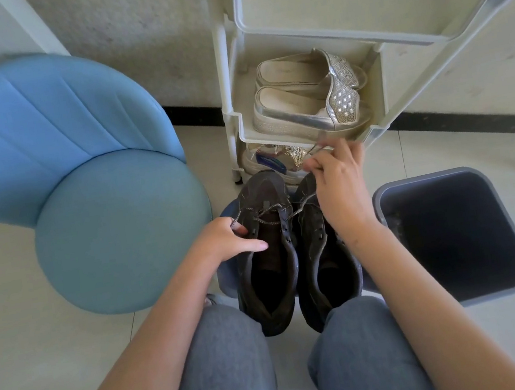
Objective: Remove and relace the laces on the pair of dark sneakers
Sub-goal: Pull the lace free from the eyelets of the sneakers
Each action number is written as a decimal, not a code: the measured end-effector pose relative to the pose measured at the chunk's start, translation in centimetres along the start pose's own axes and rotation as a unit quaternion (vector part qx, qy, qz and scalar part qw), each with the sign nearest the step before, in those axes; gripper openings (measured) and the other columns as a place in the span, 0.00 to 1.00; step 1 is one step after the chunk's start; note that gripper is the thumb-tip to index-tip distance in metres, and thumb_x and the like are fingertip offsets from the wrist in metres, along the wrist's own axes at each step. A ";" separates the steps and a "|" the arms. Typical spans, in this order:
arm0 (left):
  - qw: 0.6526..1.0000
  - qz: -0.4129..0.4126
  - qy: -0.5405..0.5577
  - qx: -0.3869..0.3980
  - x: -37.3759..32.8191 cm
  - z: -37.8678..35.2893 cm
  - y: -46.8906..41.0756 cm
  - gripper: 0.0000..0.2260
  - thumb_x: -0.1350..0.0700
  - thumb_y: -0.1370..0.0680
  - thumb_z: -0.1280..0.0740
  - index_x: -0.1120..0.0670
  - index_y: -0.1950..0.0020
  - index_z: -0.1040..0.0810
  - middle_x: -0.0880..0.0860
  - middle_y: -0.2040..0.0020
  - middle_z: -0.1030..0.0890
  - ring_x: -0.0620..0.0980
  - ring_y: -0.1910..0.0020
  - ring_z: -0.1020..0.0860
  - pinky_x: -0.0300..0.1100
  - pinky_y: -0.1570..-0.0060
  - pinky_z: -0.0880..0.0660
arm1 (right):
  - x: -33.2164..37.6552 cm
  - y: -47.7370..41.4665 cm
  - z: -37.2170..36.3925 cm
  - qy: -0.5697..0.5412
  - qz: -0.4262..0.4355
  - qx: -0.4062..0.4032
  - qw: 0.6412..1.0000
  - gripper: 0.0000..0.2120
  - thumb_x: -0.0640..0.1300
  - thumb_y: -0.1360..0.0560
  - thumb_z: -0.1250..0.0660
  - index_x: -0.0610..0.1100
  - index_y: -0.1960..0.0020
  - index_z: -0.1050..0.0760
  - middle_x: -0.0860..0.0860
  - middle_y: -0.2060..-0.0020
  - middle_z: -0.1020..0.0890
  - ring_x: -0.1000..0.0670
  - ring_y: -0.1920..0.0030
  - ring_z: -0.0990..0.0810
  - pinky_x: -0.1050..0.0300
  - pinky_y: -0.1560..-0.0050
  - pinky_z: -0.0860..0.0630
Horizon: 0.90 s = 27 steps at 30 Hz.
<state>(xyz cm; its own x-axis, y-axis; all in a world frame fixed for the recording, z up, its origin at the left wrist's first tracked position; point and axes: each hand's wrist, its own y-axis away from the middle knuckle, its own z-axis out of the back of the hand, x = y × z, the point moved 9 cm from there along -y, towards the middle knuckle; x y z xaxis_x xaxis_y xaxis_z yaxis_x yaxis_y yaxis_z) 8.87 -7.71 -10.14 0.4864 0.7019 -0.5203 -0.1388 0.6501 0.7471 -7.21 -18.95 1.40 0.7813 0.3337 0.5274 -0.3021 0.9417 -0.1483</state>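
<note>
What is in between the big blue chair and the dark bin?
In the head view, the two dark sneakers sit between the blue chair and the bin, with the left hand and right hand gripping laces.

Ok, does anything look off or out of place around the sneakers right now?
Nothing damaged or spilled. The one lace is threaded only near the toe of the left sneaker, its free end trailing across the right sneaker to the right hand; the left hand pinches the other end. Both sneakers overhang the small blue stool.
</note>
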 end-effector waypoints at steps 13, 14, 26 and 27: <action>1.000 -0.003 -0.008 0.017 -0.5 -0.5 0.2 0.15 0.46 0.32 0.24 0.52 0.60 0.27 0.48 0.60 0.24 0.46 0.57 0.25 0.43 0.51 0.27 | 0.9 3.7 -11.3 -0.178 -0.141 0.444 0.867 0.06 0.37 0.20 0.46 0.39 0.47 0.31 0.50 0.65 0.26 0.54 0.68 0.30 0.62 0.66 0.33; 1.000 -0.004 -0.007 0.016 -0.4 -0.6 0.1 0.16 0.46 0.32 0.24 0.52 0.60 0.27 0.48 0.60 0.24 0.47 0.57 0.25 0.43 0.51 0.27 | 1.2 3.4 -11.2 -0.176 -0.117 0.442 0.872 0.07 0.35 0.20 0.46 0.37 0.47 0.30 0.49 0.66 0.24 0.54 0.70 0.30 0.65 0.68 0.33; 1.000 0.020 0.007 0.011 0.3 -0.9 -0.5 0.14 0.49 0.32 0.25 0.51 0.57 0.28 0.50 0.52 0.23 0.50 0.49 0.24 0.44 0.47 0.28 | 0.9 2.7 -11.6 -0.177 -0.073 0.421 0.887 0.08 0.44 0.28 0.27 0.42 0.60 0.24 0.44 0.69 0.17 0.51 0.81 0.29 0.64 0.76 0.33; 1.000 0.015 0.008 0.008 0.2 -0.9 -0.6 0.14 0.50 0.32 0.25 0.50 0.57 0.28 0.50 0.52 0.23 0.50 0.50 0.24 0.44 0.47 0.28 | 0.9 2.6 -11.5 -0.174 -0.067 0.414 0.891 0.07 0.46 0.28 0.27 0.43 0.59 0.21 0.44 0.70 0.17 0.52 0.81 0.31 0.64 0.75 0.33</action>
<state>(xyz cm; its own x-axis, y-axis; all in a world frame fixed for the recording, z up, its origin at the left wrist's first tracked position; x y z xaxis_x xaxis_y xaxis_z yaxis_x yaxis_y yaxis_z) 8.31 -7.67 -11.04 0.4691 0.7255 -0.5037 -0.1389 0.6238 0.7691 -1.00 -15.72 -8.10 0.6672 0.0517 0.7431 -0.6313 0.5687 0.5272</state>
